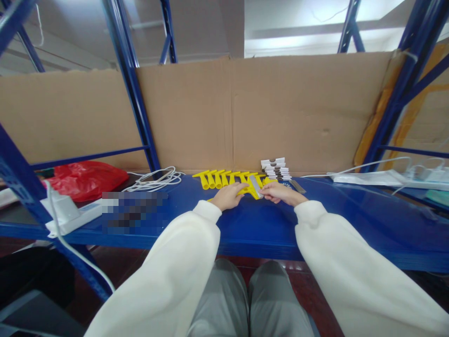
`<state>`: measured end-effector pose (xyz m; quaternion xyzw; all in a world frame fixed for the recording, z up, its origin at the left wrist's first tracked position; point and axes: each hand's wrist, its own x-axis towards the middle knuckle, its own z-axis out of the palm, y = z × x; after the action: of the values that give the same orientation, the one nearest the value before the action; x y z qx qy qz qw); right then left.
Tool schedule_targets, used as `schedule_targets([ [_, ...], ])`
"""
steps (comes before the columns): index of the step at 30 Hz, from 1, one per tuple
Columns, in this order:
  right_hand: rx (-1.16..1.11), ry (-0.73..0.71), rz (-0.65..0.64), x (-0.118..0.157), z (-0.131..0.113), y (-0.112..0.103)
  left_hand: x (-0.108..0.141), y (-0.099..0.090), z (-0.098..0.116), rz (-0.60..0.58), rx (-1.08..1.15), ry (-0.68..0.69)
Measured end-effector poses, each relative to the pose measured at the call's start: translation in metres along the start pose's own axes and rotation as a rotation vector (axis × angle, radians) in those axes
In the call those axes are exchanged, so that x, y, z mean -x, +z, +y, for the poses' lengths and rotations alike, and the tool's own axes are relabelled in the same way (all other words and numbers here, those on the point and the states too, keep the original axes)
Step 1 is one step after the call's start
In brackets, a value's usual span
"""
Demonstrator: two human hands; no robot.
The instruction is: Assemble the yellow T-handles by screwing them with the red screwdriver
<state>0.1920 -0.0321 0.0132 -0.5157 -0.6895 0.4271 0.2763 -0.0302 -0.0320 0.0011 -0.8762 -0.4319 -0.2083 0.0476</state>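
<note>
My left hand (226, 196) is closed around a yellow T-shaped scraper handle (250, 191), just above the blue shelf. Against the handle's head lies a flat grey metal blade (255, 184), tilted across it. Pinched fingers of my right hand (279, 193) are at the lower right end of that blade; my fingertips partly hide the contact. Behind my hands, several more yellow scraper handles (218, 179) stand in a row. A stack of white-and-dark flat pieces (277, 167) sits behind my right hand, with a loose grey strip (298, 186) beside it.
A cardboard sheet (189, 117) walls the back of the blue shelf (259, 229). To the left are a coiled white cable (157, 179), a red plastic bag (87, 178) and a white power strip (79, 217). Blue metal posts (135, 103) rise at both sides. White packaging (372, 178) lies far right.
</note>
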Motion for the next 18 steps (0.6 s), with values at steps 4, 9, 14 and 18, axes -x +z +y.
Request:
schedule_targets([
  [4,0.095,-0.012,-0.015,0.0015,0.0003,0.0003,0.0004,0.0008,-0.0013,0.019,0.013,0.017],
  [9,0.087,0.002,-0.046,0.0031,-0.0004,0.0020,0.0017,-0.0014,0.0017,-0.015,-0.040,0.058],
  [14,0.059,0.017,-0.047,0.0025,-0.0003,0.0033,0.0006,-0.0001,0.0045,-0.083,-0.120,0.117],
  [18,0.053,0.019,-0.069,0.0023,0.0006,0.0035,0.0004,0.0008,0.0045,-0.111,-0.154,0.144],
])
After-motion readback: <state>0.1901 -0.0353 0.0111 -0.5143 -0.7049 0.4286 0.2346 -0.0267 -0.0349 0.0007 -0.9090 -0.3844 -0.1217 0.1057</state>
